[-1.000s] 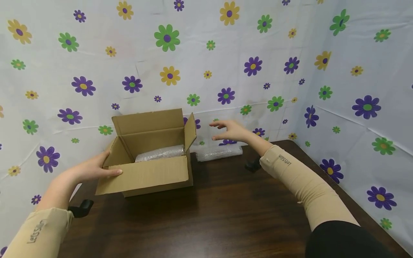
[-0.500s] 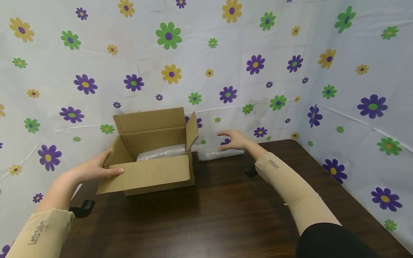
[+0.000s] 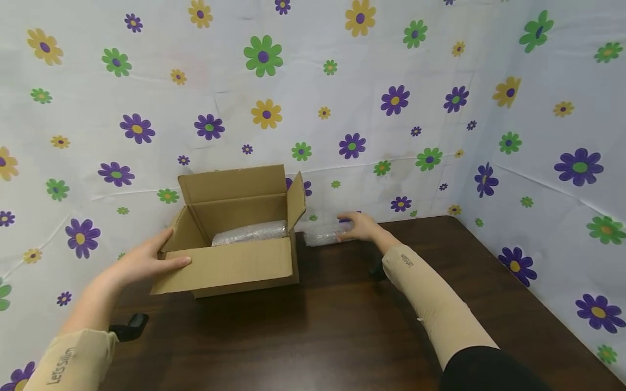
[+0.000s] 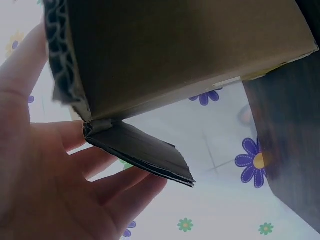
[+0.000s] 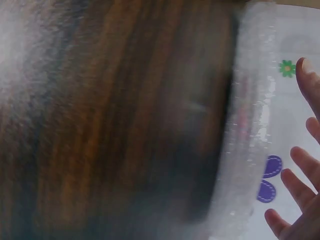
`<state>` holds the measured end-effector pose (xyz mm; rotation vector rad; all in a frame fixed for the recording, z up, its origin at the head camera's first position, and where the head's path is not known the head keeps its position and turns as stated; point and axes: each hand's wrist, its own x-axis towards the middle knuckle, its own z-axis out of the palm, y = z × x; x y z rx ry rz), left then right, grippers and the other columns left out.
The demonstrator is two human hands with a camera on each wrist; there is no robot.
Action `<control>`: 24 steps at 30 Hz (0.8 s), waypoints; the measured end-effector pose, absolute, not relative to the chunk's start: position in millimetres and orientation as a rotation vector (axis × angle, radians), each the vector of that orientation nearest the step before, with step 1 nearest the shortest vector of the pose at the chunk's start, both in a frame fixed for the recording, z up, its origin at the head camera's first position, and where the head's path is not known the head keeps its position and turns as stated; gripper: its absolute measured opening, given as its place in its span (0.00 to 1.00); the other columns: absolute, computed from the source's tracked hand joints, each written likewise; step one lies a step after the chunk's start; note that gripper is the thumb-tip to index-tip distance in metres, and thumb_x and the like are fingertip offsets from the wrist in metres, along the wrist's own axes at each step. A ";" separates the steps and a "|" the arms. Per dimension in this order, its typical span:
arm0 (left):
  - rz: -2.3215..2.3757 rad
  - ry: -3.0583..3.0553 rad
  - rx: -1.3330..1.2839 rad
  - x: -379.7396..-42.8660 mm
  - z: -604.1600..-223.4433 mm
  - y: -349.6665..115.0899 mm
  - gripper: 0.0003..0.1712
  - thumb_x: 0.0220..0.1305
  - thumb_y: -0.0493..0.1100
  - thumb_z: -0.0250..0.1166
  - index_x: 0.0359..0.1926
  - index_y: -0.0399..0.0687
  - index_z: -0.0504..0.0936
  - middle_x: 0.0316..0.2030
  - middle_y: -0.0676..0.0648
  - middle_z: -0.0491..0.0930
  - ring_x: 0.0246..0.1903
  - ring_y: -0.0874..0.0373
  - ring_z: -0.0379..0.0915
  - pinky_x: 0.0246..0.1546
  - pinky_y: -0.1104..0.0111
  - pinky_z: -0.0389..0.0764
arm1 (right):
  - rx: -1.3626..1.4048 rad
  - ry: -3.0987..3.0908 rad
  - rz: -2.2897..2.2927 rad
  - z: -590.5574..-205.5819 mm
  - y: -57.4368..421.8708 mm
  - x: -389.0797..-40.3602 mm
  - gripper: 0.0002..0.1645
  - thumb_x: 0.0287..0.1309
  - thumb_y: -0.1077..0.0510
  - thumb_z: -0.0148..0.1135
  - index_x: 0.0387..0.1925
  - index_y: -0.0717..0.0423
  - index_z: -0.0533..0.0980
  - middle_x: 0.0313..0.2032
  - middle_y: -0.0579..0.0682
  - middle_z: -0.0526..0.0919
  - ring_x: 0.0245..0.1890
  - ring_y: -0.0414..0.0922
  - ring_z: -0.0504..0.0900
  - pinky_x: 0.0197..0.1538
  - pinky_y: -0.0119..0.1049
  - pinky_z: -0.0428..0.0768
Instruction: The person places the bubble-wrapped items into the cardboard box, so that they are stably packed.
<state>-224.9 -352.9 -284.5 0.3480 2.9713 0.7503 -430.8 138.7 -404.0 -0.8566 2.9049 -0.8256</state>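
My left hand (image 3: 146,263) grips the left end of an open cardboard box (image 3: 230,266), its thumb lying over the front flap. In the left wrist view, the fingers of that hand (image 4: 55,175) rest against a folded flap (image 4: 145,152) beneath the box wall. Inside the box lies a bubble-wrapped package (image 3: 250,232); its contents cannot be made out. A second bubble-wrapped package (image 3: 320,238) lies on the table by the wall. My right hand (image 3: 363,227) hovers at its right part, fingers spread and holding nothing. The right wrist view has this package (image 5: 245,125) beside the fingers, apart from them.
A dark wooden table (image 3: 313,326) carries the box and the loose package. Floral-printed sheeting (image 3: 303,70) hangs directly behind and to the right. The box's back flap (image 3: 235,183) and right flap (image 3: 296,201) stand up.
My right hand has come down toward the package on the table and now partly covers it in the head view. The left hand keeps its grip on the box.
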 end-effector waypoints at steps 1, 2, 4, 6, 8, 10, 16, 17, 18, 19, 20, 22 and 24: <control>0.752 2.971 0.343 -224.6 -284.9 -352.7 0.59 0.63 0.58 0.65 0.73 0.27 0.38 0.69 0.21 0.42 0.66 0.22 0.39 0.60 0.32 0.51 | -0.841 2.912 -0.805 -406.9 138.7 -430.6 0.46 0.48 0.45 0.74 0.66 0.59 0.69 0.64 0.58 0.72 0.65 0.58 0.67 0.66 0.54 0.64; 0.752 2.969 0.337 -224.5 -285.1 -352.4 0.59 0.63 0.58 0.65 0.73 0.27 0.38 0.69 0.21 0.42 0.66 0.22 0.40 0.60 0.32 0.51 | -0.819 2.920 -0.788 -409.3 138.7 -430.8 0.46 0.48 0.44 0.74 0.66 0.58 0.69 0.65 0.57 0.71 0.66 0.57 0.66 0.66 0.55 0.64; 0.759 2.965 0.329 -224.4 -284.8 -351.7 0.59 0.63 0.58 0.65 0.73 0.28 0.38 0.70 0.22 0.42 0.66 0.23 0.40 0.60 0.32 0.51 | -0.798 2.944 -0.732 -412.7 138.5 -431.1 0.47 0.47 0.42 0.74 0.67 0.56 0.68 0.66 0.57 0.69 0.66 0.58 0.65 0.66 0.57 0.63; 0.761 2.961 0.319 -224.8 -284.2 -351.3 0.59 0.63 0.58 0.64 0.73 0.29 0.38 0.70 0.22 0.42 0.67 0.23 0.40 0.60 0.32 0.51 | -0.773 2.968 -0.687 -414.3 138.4 -431.4 0.48 0.47 0.40 0.73 0.67 0.54 0.68 0.67 0.57 0.68 0.66 0.58 0.65 0.65 0.59 0.63; 0.763 2.957 0.318 -225.0 -283.5 -351.1 0.59 0.63 0.58 0.64 0.73 0.29 0.39 0.70 0.22 0.42 0.67 0.23 0.40 0.60 0.32 0.51 | -0.755 2.980 -0.666 -415.1 137.9 -431.9 0.48 0.47 0.39 0.73 0.67 0.53 0.68 0.67 0.56 0.68 0.66 0.57 0.65 0.65 0.60 0.62; 0.765 2.954 0.323 -225.4 -282.7 -350.8 0.59 0.62 0.58 0.65 0.73 0.28 0.39 0.70 0.22 0.43 0.67 0.23 0.40 0.60 0.32 0.51 | -0.744 2.979 -0.668 -415.1 137.5 -432.2 0.49 0.46 0.39 0.74 0.67 0.53 0.68 0.67 0.56 0.68 0.66 0.57 0.66 0.65 0.60 0.62; 0.769 2.937 0.322 -226.8 -280.4 -349.0 0.60 0.61 0.58 0.66 0.73 0.26 0.40 0.69 0.21 0.43 0.66 0.22 0.41 0.60 0.32 0.52 | -0.717 2.964 -0.646 -416.2 134.8 -432.0 0.51 0.44 0.37 0.74 0.68 0.51 0.68 0.67 0.55 0.68 0.66 0.57 0.65 0.64 0.65 0.59; 0.766 2.936 0.318 -226.9 -280.1 -348.9 0.60 0.61 0.58 0.66 0.73 0.26 0.40 0.69 0.21 0.43 0.66 0.22 0.42 0.60 0.32 0.52 | -0.722 2.967 -0.635 -416.4 134.2 -432.3 0.51 0.44 0.36 0.74 0.68 0.51 0.68 0.67 0.56 0.68 0.66 0.57 0.65 0.63 0.66 0.59; 0.762 2.937 0.316 -226.9 -279.9 -348.9 0.60 0.61 0.58 0.66 0.72 0.26 0.40 0.69 0.21 0.44 0.66 0.22 0.42 0.60 0.32 0.52 | -0.722 2.970 -0.626 -416.8 133.5 -433.1 0.52 0.43 0.36 0.74 0.68 0.51 0.68 0.67 0.56 0.68 0.66 0.57 0.65 0.63 0.67 0.58; 0.764 2.937 0.314 -226.8 -279.6 -348.9 0.60 0.61 0.58 0.66 0.72 0.26 0.40 0.69 0.21 0.44 0.66 0.22 0.42 0.60 0.32 0.52 | -0.719 2.974 -0.620 -417.1 132.8 -434.0 0.52 0.43 0.36 0.74 0.68 0.50 0.68 0.67 0.55 0.68 0.67 0.57 0.65 0.63 0.68 0.57; 0.765 2.938 0.314 -226.7 -279.5 -348.9 0.60 0.61 0.58 0.66 0.72 0.26 0.40 0.69 0.21 0.43 0.66 0.22 0.42 0.60 0.32 0.52 | -0.717 2.978 -0.611 -417.7 132.0 -435.0 0.52 0.43 0.36 0.74 0.68 0.50 0.68 0.68 0.55 0.67 0.67 0.57 0.64 0.63 0.69 0.56; 0.773 2.936 0.312 -226.5 -279.4 -348.8 0.60 0.61 0.58 0.66 0.72 0.26 0.40 0.69 0.21 0.43 0.66 0.22 0.41 0.60 0.32 0.52 | -0.707 2.985 -0.592 -419.0 130.5 -437.7 0.52 0.43 0.36 0.74 0.68 0.49 0.67 0.68 0.55 0.67 0.67 0.56 0.64 0.63 0.70 0.55; 0.781 2.930 0.304 -226.2 -279.1 -348.3 0.60 0.61 0.58 0.66 0.73 0.26 0.39 0.69 0.21 0.43 0.66 0.22 0.41 0.60 0.32 0.52 | -0.691 2.988 -0.586 -420.0 129.1 -440.5 0.52 0.43 0.36 0.74 0.68 0.48 0.67 0.68 0.54 0.67 0.68 0.56 0.63 0.63 0.70 0.54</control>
